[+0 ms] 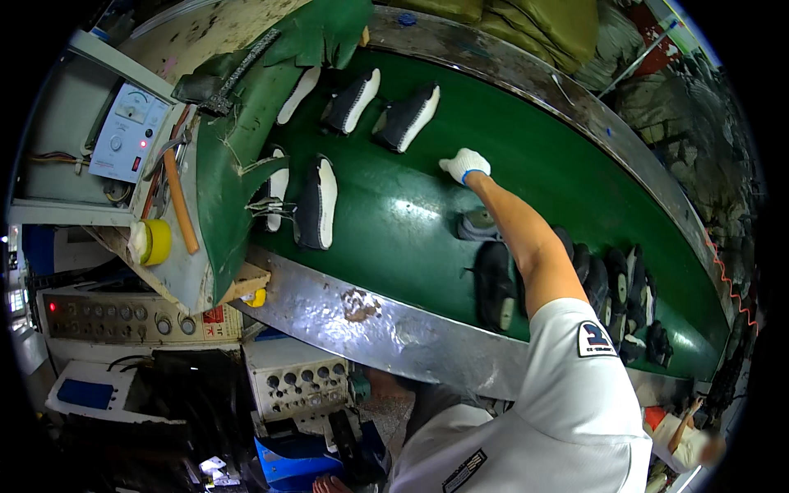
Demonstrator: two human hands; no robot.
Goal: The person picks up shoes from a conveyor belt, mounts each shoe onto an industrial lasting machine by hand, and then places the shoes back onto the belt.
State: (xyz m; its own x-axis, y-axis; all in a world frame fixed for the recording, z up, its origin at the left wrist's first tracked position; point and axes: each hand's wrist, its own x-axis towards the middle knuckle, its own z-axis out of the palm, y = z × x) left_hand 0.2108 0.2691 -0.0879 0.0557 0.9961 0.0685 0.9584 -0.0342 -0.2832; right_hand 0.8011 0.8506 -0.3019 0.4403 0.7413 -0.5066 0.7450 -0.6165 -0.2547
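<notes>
My right arm reaches across a green conveyor belt (394, 283). At its end my right hand (467, 165), in a white knit glove with a blue cuff edge, is above the belt, fingers drawn together and nothing visible in them. Left of it lie dark shoe uppers with white stitched bottoms, such as one shoe upper (408, 119) near the far side and another upper (317, 205) nearer me. Below my forearm is a grey shoe (478, 225), with a black shoe (496, 283) beside it. Only some fingers of my left hand (330, 485) show at the lower edge; their grip is hidden.
A metal rim (411, 337) borders the belt. Several dark shoes (616, 279) crowd its right end. At left, a bench holds an orange-handled hammer (179, 201), a yellow tape roll (154, 242) and a meter box (123, 135). Control panels (304, 382) stand below. Another person (678, 435) is at lower right.
</notes>
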